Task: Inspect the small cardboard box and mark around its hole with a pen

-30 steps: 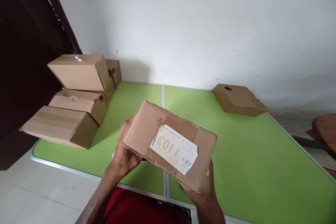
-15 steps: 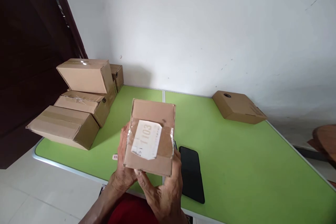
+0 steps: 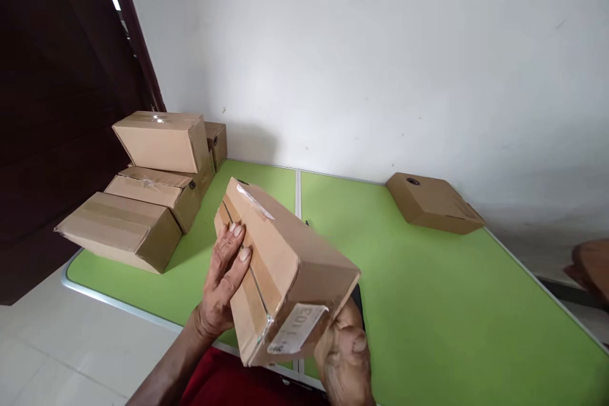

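A brown cardboard box (image 3: 290, 247) is held up tilted over the table, between my two hands. Its taped seam faces left, and the end nearest me carries a white label (image 3: 299, 328) with printed digits. My left hand (image 3: 226, 276) presses its fingers and thumb against the seam side. Under the box's right end, my right hand (image 3: 345, 349) grips from below; some of its fingers are hidden behind the cardboard. Past the box's right edge shows a sliver of a black phone (image 3: 358, 304) on the table.
Several cardboard boxes (image 3: 118, 228) are stacked at the table's left end, beside a dark door (image 3: 57, 108). A flat cardboard box (image 3: 435, 200) lies at the back right by the white wall (image 3: 361, 63). The green folding table (image 3: 457, 317) has a metal edge.
The box has been turned: its labelled end faced me and now points down to the right, bringing the seam side into view. My left hand has moved onto that side, my right hand further right.
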